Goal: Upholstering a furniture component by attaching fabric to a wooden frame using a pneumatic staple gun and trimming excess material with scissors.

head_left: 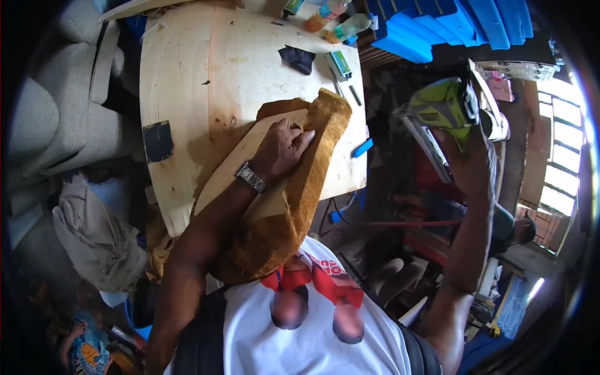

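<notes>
So the left hand point(284, 147) is pressed flat, fingers spread, pinning a fold of brown fuzzy fabric point(300, 206) onto a shaped wooden panel point(237, 165). It's not gripping anything, just holding it down by palm pressure. The panel lies on the pale plywood table point(187, 75), overhanging the near edge toward the person's chest. The right hand point(472, 140), out at 3 o'clock from the left, is clenched around a lime-green power tool point(440, 106), raised well clear of the table.

Fabric looks soft, floppy and a bit stretchy, so I'd guess it creeps unless pinned right at the fold. The panel seems stiff and light.

At 12 o'clock: bottles point(337, 19), a dark rag point(297, 58), a small green box point(339, 62).
</notes>
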The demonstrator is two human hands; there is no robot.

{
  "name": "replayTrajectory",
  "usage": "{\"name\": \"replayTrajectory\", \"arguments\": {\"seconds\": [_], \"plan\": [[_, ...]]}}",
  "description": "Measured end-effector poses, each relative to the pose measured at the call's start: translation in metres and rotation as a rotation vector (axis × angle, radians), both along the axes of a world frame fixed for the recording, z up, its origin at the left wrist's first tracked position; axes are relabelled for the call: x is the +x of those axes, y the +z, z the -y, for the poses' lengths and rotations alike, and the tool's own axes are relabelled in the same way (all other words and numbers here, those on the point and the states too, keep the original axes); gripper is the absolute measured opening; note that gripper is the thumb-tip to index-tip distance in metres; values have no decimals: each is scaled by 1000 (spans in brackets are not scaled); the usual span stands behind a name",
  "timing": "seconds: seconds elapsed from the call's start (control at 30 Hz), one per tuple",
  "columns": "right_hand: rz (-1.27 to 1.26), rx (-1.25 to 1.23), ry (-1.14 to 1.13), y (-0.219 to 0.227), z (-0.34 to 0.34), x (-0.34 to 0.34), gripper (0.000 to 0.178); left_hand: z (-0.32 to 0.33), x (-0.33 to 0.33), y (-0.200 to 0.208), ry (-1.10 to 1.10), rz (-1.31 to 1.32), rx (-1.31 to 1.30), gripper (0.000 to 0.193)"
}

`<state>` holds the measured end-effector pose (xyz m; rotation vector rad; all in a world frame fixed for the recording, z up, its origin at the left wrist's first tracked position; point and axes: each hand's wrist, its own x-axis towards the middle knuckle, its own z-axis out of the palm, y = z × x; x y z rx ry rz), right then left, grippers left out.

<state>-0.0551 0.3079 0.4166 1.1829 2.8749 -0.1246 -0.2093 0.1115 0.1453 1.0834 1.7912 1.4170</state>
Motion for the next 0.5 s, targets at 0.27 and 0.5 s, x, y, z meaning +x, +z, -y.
{"name": "replayTrajectory", "arguments": {"seconds": [0.27,0.5], "plan": [[500,-65,316,-3,61,-137,58,4,1,-16,-6,34,62,38],[761,59,469,-29,77,-165,56,-1,3,-35,-17,-55,269,33]]}}
